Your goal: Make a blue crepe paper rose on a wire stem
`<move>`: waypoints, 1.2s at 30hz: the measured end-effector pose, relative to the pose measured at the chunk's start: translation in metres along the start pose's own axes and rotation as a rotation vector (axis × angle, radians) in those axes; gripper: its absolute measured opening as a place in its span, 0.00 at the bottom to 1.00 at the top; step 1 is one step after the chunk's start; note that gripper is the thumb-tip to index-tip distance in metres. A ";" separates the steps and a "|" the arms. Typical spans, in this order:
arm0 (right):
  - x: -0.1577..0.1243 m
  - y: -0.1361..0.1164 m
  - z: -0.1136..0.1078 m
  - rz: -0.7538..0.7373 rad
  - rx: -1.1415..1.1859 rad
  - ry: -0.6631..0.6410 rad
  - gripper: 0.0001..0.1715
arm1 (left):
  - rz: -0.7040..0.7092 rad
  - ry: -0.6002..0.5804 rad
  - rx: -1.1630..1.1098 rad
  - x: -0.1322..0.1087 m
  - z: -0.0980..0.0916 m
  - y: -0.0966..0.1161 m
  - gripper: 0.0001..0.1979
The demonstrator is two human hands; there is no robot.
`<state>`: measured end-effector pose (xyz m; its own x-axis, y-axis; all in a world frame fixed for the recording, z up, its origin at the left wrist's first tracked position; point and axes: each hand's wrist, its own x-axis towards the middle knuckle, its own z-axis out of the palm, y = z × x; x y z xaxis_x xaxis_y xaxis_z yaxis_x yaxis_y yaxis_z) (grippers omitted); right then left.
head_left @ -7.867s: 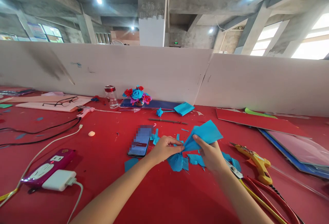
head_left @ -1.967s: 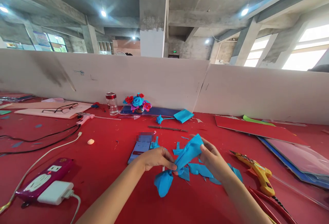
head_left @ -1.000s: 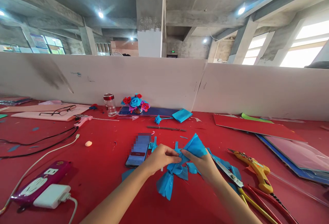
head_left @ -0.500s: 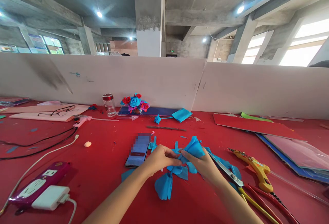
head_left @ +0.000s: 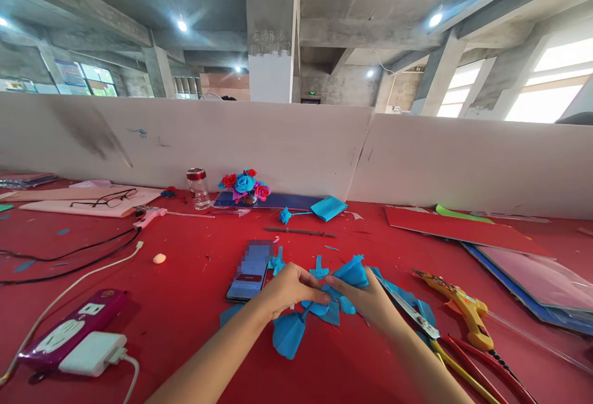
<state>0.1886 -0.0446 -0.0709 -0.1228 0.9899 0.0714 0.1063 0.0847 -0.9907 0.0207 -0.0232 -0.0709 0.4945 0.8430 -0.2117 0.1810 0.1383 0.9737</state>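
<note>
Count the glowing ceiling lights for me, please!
5. Left of the pillar: an edge light, a bright light and a small light nearest the pillar. Right of it: another small light, then another bright light. Beams may hide more.

We count two hands, a left hand (head_left: 293, 288) and a right hand (head_left: 365, 293), along with one phone (head_left: 252, 273), one yellow glue gun (head_left: 466, 311), one pair of scissors (head_left: 432, 330), one bottle (head_left: 199, 192), one pair of glasses (head_left: 110, 199), one purple power strip (head_left: 76, 328) and one white charger (head_left: 94, 353). We also find one bouquet (head_left: 244, 184), one separate blue flower (head_left: 284, 215), one slim dark rod (head_left: 301, 231) and one pale lump (head_left: 159, 259). The blue paper pieces (head_left: 288, 334) overlap too much for us to number.
</note>
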 end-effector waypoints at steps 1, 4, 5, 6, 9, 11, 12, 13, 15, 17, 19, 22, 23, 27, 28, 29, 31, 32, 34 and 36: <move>0.000 -0.001 -0.001 0.003 0.009 -0.009 0.17 | -0.001 -0.026 0.002 0.000 -0.001 -0.001 0.15; -0.001 -0.007 -0.002 0.010 0.048 -0.085 0.17 | 0.014 -0.143 -0.029 -0.001 -0.004 -0.001 0.14; -0.002 -0.010 -0.002 0.004 0.060 -0.122 0.17 | 0.024 -0.173 -0.047 -0.001 -0.005 -0.001 0.13; -0.002 -0.012 -0.002 -0.002 0.069 -0.157 0.17 | 0.032 -0.191 -0.065 -0.001 -0.005 0.000 0.12; -0.001 -0.014 -0.001 -0.006 0.076 -0.136 0.16 | 0.042 -0.198 -0.087 0.001 -0.006 0.000 0.10; 0.000 -0.011 0.000 0.020 0.074 -0.034 0.17 | 0.048 -0.198 -0.086 0.001 -0.006 0.000 0.10; 0.000 -0.009 0.000 0.042 0.073 0.019 0.17 | 0.049 -0.197 -0.077 0.001 -0.007 0.000 0.10; 0.001 -0.008 0.001 0.066 0.073 0.063 0.18 | 0.050 -0.187 -0.060 0.001 -0.007 0.001 0.10; 0.002 -0.006 0.002 0.104 0.068 0.087 0.20 | 0.041 -0.146 -0.005 0.001 -0.007 0.000 0.11; 0.002 -0.006 0.002 0.095 0.064 0.068 0.20 | 0.023 -0.077 0.064 0.002 -0.007 -0.001 0.13; 0.002 -0.005 0.001 0.062 0.056 0.041 0.20 | 0.017 0.002 0.144 0.003 -0.007 -0.003 0.15; 0.002 -0.001 -0.001 0.050 0.056 -0.010 0.17 | 0.022 0.033 0.245 0.001 -0.008 -0.004 0.17; 0.003 0.000 -0.003 0.053 0.061 -0.041 0.16 | 0.021 0.006 0.249 0.000 -0.008 -0.003 0.18; 0.003 0.002 -0.006 0.037 0.062 -0.154 0.17 | 0.038 -0.165 0.096 -0.003 -0.009 0.001 0.17; 0.002 0.000 -0.006 0.030 0.055 -0.169 0.17 | 0.039 -0.195 0.052 -0.003 -0.009 0.002 0.16; 0.002 -0.002 -0.006 0.027 0.047 -0.182 0.16 | 0.035 -0.211 0.022 -0.003 -0.009 0.003 0.15; 0.001 -0.008 -0.005 0.032 0.033 -0.190 0.14 | 0.021 -0.205 0.001 -0.003 -0.010 0.004 0.13; 0.000 -0.010 -0.004 0.039 0.031 -0.187 0.14 | 0.019 -0.190 0.005 -0.003 -0.010 0.005 0.12; 0.000 -0.013 -0.003 0.075 0.020 -0.163 0.16 | 0.019 -0.152 0.036 -0.002 -0.010 0.005 0.11; 0.001 -0.011 -0.002 0.127 0.003 -0.133 0.17 | 0.013 -0.103 0.096 -0.002 -0.010 0.004 0.12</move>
<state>0.1897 -0.0438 -0.0596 -0.2379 0.9688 -0.0697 0.1264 -0.0402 -0.9912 0.0121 -0.0195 -0.0657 0.5814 0.7857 -0.2112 0.2521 0.0729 0.9650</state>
